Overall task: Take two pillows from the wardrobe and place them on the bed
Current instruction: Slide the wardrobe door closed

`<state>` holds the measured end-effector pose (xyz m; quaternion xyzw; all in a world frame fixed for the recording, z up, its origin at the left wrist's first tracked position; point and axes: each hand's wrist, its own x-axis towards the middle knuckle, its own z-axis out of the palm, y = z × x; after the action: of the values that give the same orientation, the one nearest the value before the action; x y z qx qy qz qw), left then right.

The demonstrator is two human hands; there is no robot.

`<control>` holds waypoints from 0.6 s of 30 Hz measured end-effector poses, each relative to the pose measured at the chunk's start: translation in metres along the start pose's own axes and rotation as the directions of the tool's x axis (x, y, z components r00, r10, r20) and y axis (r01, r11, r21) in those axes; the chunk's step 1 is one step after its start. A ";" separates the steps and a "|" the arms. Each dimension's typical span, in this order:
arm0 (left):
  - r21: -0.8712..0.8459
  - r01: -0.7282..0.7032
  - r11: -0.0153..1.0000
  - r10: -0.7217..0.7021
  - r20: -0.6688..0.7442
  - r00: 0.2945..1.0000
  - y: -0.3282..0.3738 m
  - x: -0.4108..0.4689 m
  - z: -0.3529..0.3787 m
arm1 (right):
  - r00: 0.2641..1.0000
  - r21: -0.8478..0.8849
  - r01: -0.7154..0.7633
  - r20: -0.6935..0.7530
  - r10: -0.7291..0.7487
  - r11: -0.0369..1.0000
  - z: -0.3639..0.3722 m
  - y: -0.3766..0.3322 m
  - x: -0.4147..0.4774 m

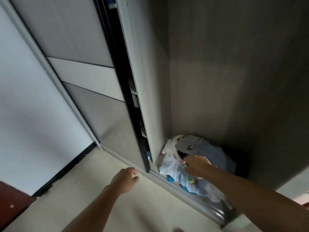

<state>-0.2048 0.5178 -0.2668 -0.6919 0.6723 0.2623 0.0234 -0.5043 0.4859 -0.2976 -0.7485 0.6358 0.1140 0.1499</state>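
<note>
Both pillows are not yet taken: my right hand point(197, 166) reaches open onto the bundle point(192, 158) in the wardrobe point(225, 81), my left hand point(125, 180) is loosely open, empty.

Right hand's point(196, 165) fingertips are buried in the heap point(192, 163) — pillows there cannot be told apart

Two bare forearms in view, uncovered from the lower edge of the picture up to the wrists, with no sleeve cloth lying on either. Bare left hand point(125, 180) and bare right hand point(197, 166), each showing plain knuckles and fingers, the outlines softened by blur. Both arms long and slim in shape, narrowing toward the wrists, the dim light leaving finer surface detail too blurred to tell.
</note>
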 end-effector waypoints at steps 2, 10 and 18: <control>-0.005 -0.007 1.000 0.007 -0.021 1.000 -0.002 0.031 -0.032 | 0.999 -0.027 0.045 -0.004 -0.046 0.999 -0.019 -0.009 0.035; -0.131 -0.112 0.985 0.075 -0.259 0.963 -0.005 0.136 -0.182 | 0.952 -0.142 0.219 -0.184 -0.243 0.965 -0.134 -0.071 0.167; -0.124 -0.437 0.891 0.287 -0.592 0.753 0.014 0.219 -0.359 | 0.663 -0.510 0.326 -0.476 -0.577 0.796 -0.216 -0.168 0.237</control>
<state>-0.1075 0.1766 -0.0394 -0.5901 0.7317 0.1323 -0.3146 -0.3039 0.2133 -0.1693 -0.8940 0.4030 -0.0543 -0.1883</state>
